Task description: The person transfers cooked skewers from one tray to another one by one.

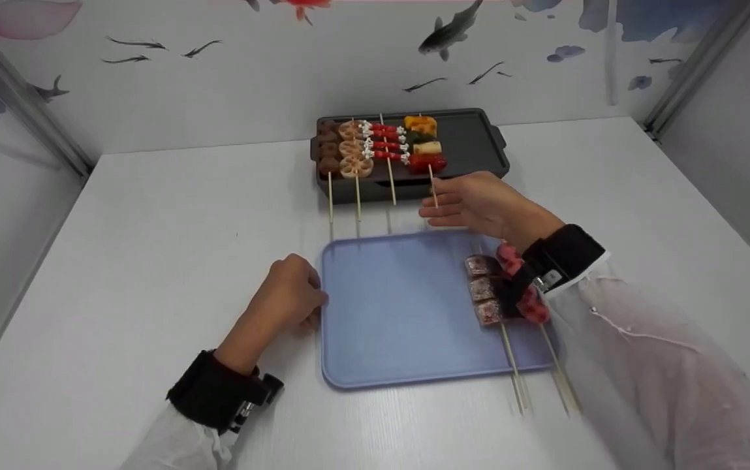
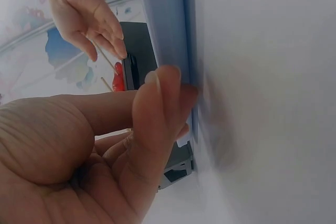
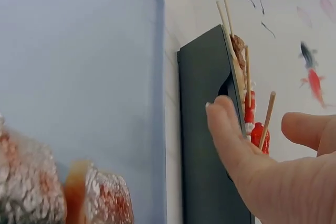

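Observation:
My left hand (image 1: pixel 291 294) pinches the left edge of a blue tray (image 1: pixel 388 313) between thumb and curled fingers. At the grill's front, my right hand (image 1: pixel 482 201) has its thumb and fingers spread around the bare stick of a mixed vegetable skewer (image 1: pixel 428 163). That stick runs through the gap between thumb and fingers in the right wrist view, and the skewer's red piece (image 3: pixel 260 137) lies on the grill. Two skewers are on the tray's right side: one of silvery-brown chunks (image 1: pixel 482 289), one of pink pieces (image 1: pixel 534 307), partly hidden by the right wrist strap.
A black grill plate (image 1: pixel 469 140) stands at the back wall. On it lie a brown meatball skewer (image 1: pixel 329 149), a lotus-root skewer (image 1: pixel 355 166) and a red-and-white skewer (image 1: pixel 386 145), their sticks jutting forward over the front edge.

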A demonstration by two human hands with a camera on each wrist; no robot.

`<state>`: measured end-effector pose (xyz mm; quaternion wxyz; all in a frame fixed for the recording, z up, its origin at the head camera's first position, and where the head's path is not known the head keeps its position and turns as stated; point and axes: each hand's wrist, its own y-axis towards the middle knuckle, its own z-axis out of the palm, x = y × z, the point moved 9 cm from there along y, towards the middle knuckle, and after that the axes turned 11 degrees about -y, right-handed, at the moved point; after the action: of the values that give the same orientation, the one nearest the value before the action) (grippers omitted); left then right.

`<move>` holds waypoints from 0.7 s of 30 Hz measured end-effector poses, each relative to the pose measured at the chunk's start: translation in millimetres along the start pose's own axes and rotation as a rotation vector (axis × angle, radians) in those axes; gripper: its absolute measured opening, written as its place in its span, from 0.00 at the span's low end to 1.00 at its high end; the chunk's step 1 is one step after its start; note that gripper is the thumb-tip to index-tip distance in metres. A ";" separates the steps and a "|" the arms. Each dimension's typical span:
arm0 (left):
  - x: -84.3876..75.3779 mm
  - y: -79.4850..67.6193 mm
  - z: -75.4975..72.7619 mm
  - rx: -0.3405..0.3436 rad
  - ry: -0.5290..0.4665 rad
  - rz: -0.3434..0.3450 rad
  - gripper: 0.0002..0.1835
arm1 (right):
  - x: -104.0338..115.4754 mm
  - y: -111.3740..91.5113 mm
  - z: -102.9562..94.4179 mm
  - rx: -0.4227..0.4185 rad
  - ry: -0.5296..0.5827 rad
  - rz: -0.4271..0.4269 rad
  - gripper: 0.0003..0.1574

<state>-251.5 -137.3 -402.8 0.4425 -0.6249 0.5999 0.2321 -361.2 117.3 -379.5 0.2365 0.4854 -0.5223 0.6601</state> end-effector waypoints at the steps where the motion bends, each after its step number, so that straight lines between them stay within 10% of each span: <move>1: -0.1 0.1 0.0 0.001 0.002 0.000 0.11 | 0.0 2.2 -0.1 -0.003 0.010 -0.006 0.37; 21: 1.2 -0.6 -0.2 -0.011 -0.010 -0.048 0.05 | 12.6 -2.9 -9.2 -0.037 0.134 -0.086 0.30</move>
<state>-250.8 -138.3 -403.5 0.4475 -0.6404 0.5813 0.2275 -367.6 124.3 -366.8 0.3078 0.4577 -0.4961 0.6706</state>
